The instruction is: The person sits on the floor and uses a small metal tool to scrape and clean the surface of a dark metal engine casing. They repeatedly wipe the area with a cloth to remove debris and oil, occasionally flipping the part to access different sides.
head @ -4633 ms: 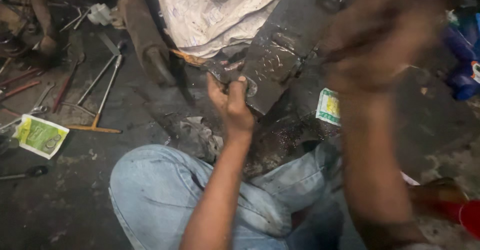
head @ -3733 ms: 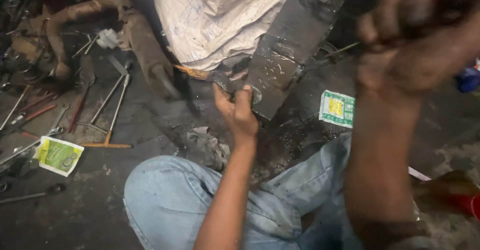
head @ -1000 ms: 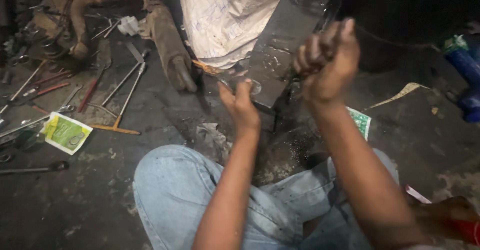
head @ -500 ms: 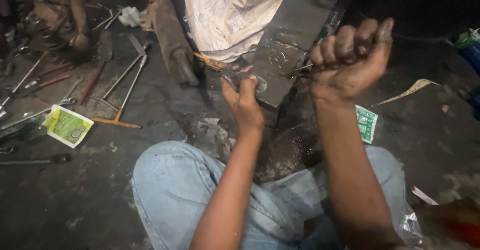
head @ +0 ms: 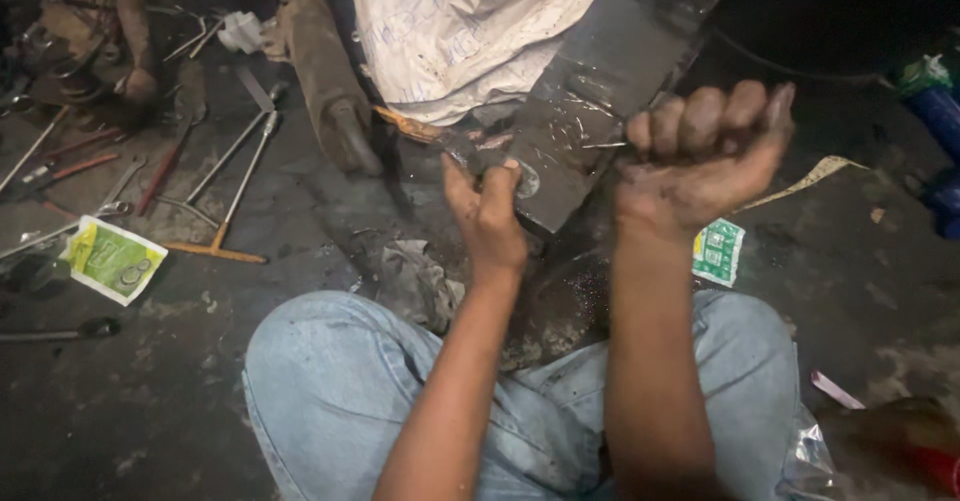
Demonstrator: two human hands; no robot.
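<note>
Holding a small round metal disc [head: 527,180] against the near end of a dark steel bar [head: 590,101], my left hand [head: 490,216] keeps thumb and fingers pinched on a thin dark tool whose tip rests at the disc. That grip is clenched on the tool; what kind of tool it is I cannot tell, since my fingers cover most of it. My right hand [head: 700,156] is raised just to the right of the bar, balled into a tight fist with the knuckles up. A thin metal rod [head: 605,145] pokes out from the fist toward the bar, so I judge that the fist is closed on it, though most of what it holds is hidden.

Progress, as far as the view shows: the disc sits on the bar's end, and the bar's face carries fresh bright scratches beside it. Metal filings glitter on the floor [head: 200,391] below the bar. Whether the disc is seated or loose cannot be read.

Position: the disc lies at my left fingertips, touching them, and near my right fist but apart from it. The bar slopes up and away from me, between both hands. Wrenches [head: 235,166] and a green packet [head: 105,259] lie on the floor, well to my left.
</note>
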